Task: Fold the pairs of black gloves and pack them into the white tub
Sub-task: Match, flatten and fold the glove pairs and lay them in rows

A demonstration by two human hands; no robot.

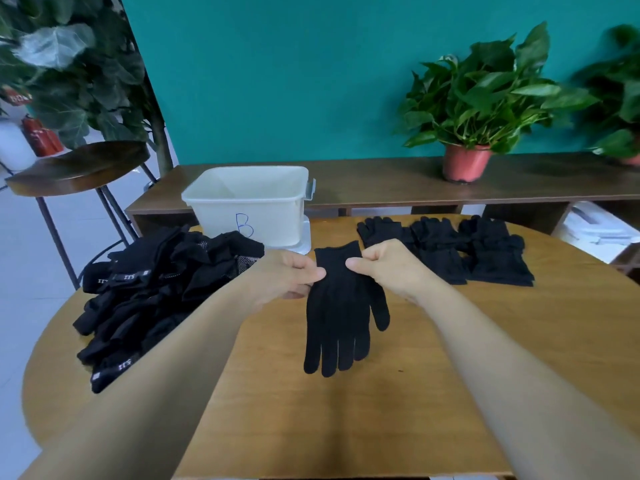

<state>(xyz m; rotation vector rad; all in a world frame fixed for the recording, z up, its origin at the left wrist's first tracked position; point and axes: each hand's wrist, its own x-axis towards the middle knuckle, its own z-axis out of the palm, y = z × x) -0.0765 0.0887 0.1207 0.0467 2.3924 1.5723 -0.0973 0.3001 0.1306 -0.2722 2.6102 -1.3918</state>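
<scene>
Far left, off the table: a dark wooden stool (79, 168), with large-leaved foliage (69, 64) above and behind it. On the left part of the round wooden table (519, 341) lies a loose heap of black gloves (149, 299), some with white-lettered cuffs. Its far end reaches just beside the near left corner of the white tub (214, 216). The tub stands upright at the table's far edge, its mouth open upward and a blue "B" on its near wall.

Centre: the left hand (287, 278) and the right hand (384, 268) each pinch one side edge of a black glove (341, 306) just below its cuff, thumbs on top. The glove is just in front of the tub. Its long axis runs away from the person, cuff toward the tub, fingers toward the viewer, thumb to the right. Whether it is one glove or a stacked pair cannot be told.

Right: a row of flattened black gloves (450, 251) lies near the right hand. Beyond the table, a low wooden bench (381, 181) carries a potted plant (485, 98) against the teal wall.
</scene>
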